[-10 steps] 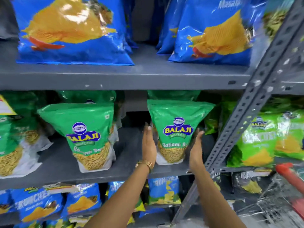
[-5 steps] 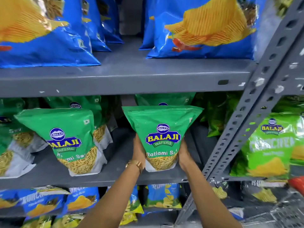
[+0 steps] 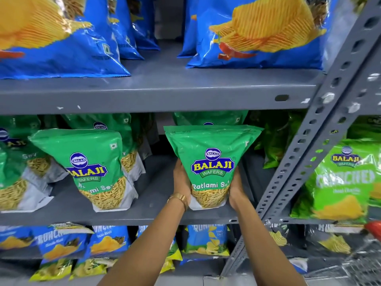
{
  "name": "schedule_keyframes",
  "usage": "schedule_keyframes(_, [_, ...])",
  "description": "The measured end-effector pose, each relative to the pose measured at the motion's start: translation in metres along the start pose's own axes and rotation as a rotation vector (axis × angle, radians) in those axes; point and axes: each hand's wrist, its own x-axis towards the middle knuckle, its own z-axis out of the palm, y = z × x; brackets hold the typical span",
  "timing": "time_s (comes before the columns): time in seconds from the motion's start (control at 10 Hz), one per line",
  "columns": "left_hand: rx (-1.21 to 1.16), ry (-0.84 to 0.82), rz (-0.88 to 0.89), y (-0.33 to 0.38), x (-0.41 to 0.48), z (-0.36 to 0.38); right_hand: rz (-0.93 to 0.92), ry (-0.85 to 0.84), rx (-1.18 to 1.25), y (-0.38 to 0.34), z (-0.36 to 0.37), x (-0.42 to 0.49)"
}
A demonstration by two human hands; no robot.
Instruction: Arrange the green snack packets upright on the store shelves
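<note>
A green Balaji Ratlami Sev packet [image 3: 210,162] stands upright near the front of the grey middle shelf [image 3: 144,215]. My left hand [image 3: 181,182] presses its lower left side and my right hand [image 3: 236,188] cups its lower right side, so both hold it between them. Directly behind it another green packet [image 3: 210,118] shows only its top. To the left a second green packet [image 3: 97,168] stands upright, with more green packets [image 3: 18,168] further left and behind.
Large blue chip bags [image 3: 257,32] fill the upper shelf. A perforated grey upright [image 3: 321,124] runs diagonally at the right, with light green packets [image 3: 342,178] beyond it. Small blue and yellow packets [image 3: 61,242] sit on the lower shelf. A red-handled wire cart [image 3: 371,228] is bottom right.
Both hands have closed in from beside the packet onto its lower sides. The view has drawn closer to the shelf and shifted, so the packet looks larger.
</note>
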Motion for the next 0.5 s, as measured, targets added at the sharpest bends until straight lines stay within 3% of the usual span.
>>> schedule_keyframes(0.2, [0.050,0.051,0.055,0.010,0.005,-0.003,-0.167,0.201,0.057,-0.005,0.007,-0.031])
schedule_keyframes(0.4, [0.228,0.071,0.203,0.040,-0.058,-0.018,-0.270,0.385,0.003,0.003,0.002,-0.088])
schedule_keyframes(0.5, [0.315,0.005,0.274,0.044,-0.100,-0.042,-0.362,0.298,-0.029,0.011,0.007,-0.134])
